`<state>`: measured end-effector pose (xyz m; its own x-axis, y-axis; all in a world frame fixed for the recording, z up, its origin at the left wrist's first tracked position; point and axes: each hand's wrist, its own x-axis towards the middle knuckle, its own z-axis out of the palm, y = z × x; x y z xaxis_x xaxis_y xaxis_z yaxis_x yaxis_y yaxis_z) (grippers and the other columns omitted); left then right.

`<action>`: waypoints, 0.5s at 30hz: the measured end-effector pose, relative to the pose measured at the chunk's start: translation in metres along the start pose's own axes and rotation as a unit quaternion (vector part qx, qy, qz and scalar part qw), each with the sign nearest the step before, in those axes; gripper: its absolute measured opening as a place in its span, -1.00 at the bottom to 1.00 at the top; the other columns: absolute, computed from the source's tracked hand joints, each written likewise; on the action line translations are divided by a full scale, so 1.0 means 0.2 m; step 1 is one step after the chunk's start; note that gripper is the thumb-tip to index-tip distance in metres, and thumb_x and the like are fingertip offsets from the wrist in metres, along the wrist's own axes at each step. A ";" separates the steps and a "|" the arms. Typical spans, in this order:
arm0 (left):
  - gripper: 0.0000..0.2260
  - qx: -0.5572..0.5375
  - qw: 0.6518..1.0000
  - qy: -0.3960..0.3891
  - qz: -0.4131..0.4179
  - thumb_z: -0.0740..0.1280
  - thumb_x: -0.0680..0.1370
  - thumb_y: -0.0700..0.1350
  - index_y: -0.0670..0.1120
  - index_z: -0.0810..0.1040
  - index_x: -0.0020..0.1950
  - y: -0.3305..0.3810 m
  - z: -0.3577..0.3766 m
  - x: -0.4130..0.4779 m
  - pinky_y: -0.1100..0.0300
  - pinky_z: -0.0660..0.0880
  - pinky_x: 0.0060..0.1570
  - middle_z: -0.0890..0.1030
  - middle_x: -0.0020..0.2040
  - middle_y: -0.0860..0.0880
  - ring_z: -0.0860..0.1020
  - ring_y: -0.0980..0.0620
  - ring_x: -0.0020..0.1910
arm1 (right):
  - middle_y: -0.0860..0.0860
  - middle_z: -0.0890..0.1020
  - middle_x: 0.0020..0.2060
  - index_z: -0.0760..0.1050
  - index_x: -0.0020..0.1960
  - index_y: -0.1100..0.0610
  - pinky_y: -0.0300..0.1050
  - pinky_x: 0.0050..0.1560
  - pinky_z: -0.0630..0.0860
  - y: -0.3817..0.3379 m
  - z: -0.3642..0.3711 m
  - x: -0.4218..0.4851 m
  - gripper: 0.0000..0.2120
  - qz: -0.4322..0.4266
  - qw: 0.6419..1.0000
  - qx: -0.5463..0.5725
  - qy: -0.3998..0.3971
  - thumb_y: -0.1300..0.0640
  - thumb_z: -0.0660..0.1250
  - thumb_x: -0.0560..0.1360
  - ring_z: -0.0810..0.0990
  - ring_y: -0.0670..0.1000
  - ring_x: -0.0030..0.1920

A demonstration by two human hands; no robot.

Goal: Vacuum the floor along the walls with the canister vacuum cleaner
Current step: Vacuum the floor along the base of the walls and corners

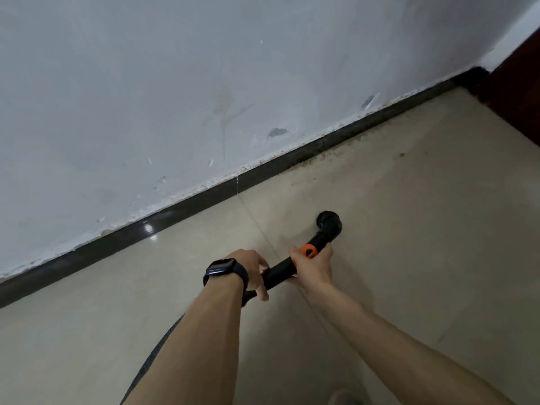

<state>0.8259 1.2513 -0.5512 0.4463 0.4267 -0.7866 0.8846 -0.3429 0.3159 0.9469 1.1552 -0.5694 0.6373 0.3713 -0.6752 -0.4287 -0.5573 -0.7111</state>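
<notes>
Grip first: my left hand (252, 270) is wrapped tight round the near end of the black vacuum tube (280, 272), fingers curled under, thumb side up. My right hand (315, 266) is closed round the same tube just farther along, right at the orange collar (309, 251), w/ the collar poking out above my fingers. Both hands clamped on the tube, close together, only a short bare stretch of black between them. Dark smartwatch (226, 271) on my left wrist, face up.

Past my right hand the tube runs on far-right & ends in a black elbow nozzle (329, 224), which looks down at the floor (423, 258); can't tell if it's touching the tile or just above it. Nozzle sits a bit out from the wall (175, 97), not up against it. Behind my left forearm a dark ribbed hose (159, 350) drops away toward the near-left edge; canister itself not visible.

Floor is beige tile w/ a grout line passing under the tube. Black skirting strip (204, 197) runs along the foot of the wall, near-left to far-right. Brown dust & grit (327, 154) lie along the skirting farther right, beyond the nozzle. Wall is pale grey, scuffed & chipped near its base. Dark reddish door frame (514, 83) at far right.
</notes>
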 end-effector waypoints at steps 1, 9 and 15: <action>-0.39 0.009 1.000 -0.017 0.001 0.61 0.31 0.03 0.14 0.55 0.33 0.01 0.00 0.00 0.15 0.47 0.04 0.63 0.16 0.04 0.57 -0.02 0.15 | 0.12 0.48 0.31 -0.07 0.66 -0.13 0.19 -0.08 0.72 0.02 -0.02 -0.02 -0.09 0.004 1.000 0.010 0.008 0.14 0.48 0.56 0.66 0.10 -0.04; -0.42 0.036 0.998 -0.058 0.006 0.61 0.30 0.05 0.09 0.58 0.30 0.02 0.03 0.01 0.17 0.42 0.01 0.62 0.06 0.05 0.51 0.01 0.01 | 0.10 0.45 0.31 -0.16 0.65 -0.11 0.11 -0.11 0.72 0.10 -0.07 -0.09 -0.06 0.031 0.997 0.059 0.029 0.14 0.45 0.58 0.65 0.13 0.02; -0.36 -0.009 0.999 0.036 -0.007 0.62 0.26 0.12 0.14 0.54 0.31 -0.04 0.04 0.02 0.17 0.49 -0.14 0.62 -0.08 0.07 0.59 0.06 -0.13 | 0.12 0.45 0.40 -0.12 0.67 -0.14 0.08 -0.06 0.72 0.00 0.01 0.01 -0.08 0.005 0.999 0.021 -0.025 0.15 0.45 0.58 0.60 0.01 -0.06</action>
<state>0.8201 1.2486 -0.5601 0.4420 0.4899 -0.7514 0.8928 -0.3212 0.3158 0.9466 1.1579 -0.5703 0.6001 0.4039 -0.6905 -0.4620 -0.5297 -0.7114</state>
